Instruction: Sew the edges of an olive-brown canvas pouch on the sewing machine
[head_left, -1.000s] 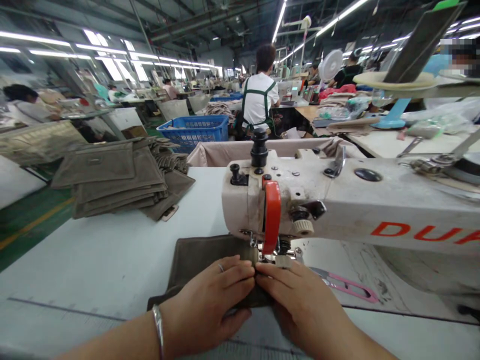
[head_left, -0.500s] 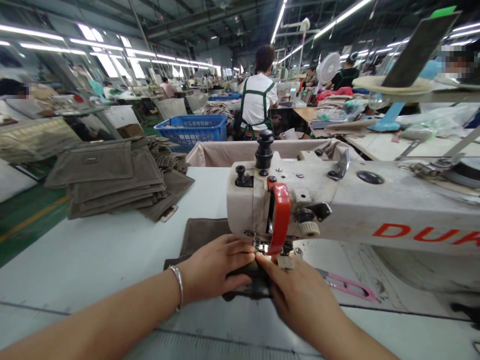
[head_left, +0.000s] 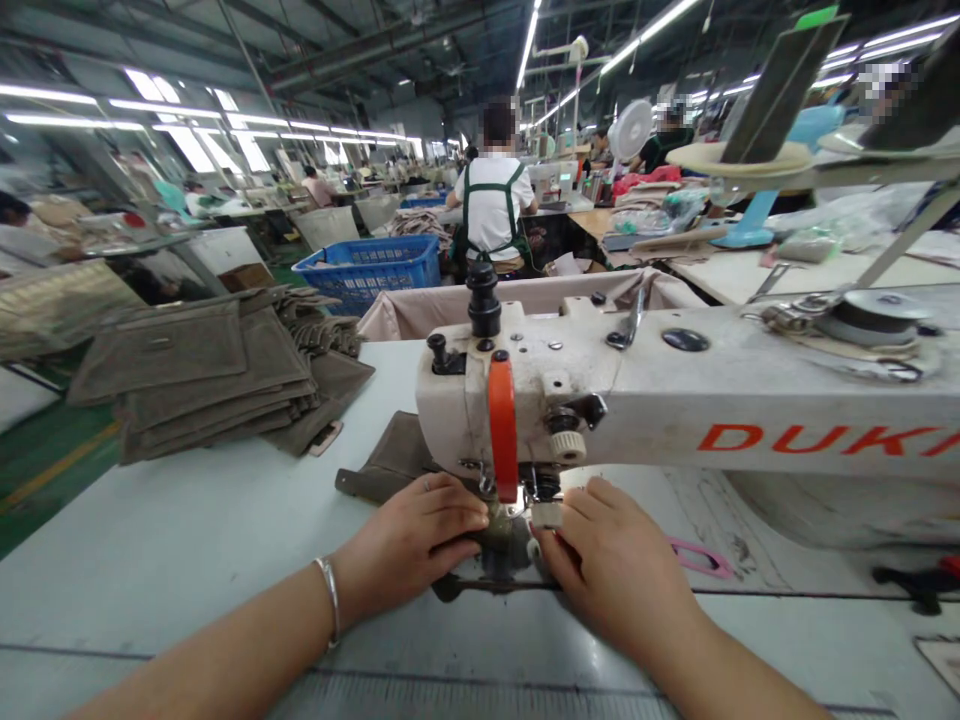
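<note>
Dark olive-brown fabric (head_left: 401, 447) lies at the needle of a white sewing machine (head_left: 637, 420), partly hidden under the machine head. My left hand (head_left: 416, 530), with a silver bangle at the wrist, presses on the near part of the fabric left of the needle, fingers together and thumb beside them. My right hand (head_left: 619, 555) is to the right of the presser foot, its fingers curled against a small beige block (head_left: 546, 515). What those fingers pinch, if anything, is hidden. An orange-red guard (head_left: 502, 430) stands in front of the needle area.
Pink-handled thread snips (head_left: 701, 558) lie right of my right hand, partly covered. A pile of brown fabric pieces (head_left: 202, 370) sits on the table's left. Behind are a pink cloth-lined bin (head_left: 397, 312), a blue crate (head_left: 367, 275) and a seated person (head_left: 495, 200).
My right hand has moved off the fabric, to the right of the needle, and its fingers have curled. The fabric has turned slightly. My left hand stays on it. The camera view has shifted.
</note>
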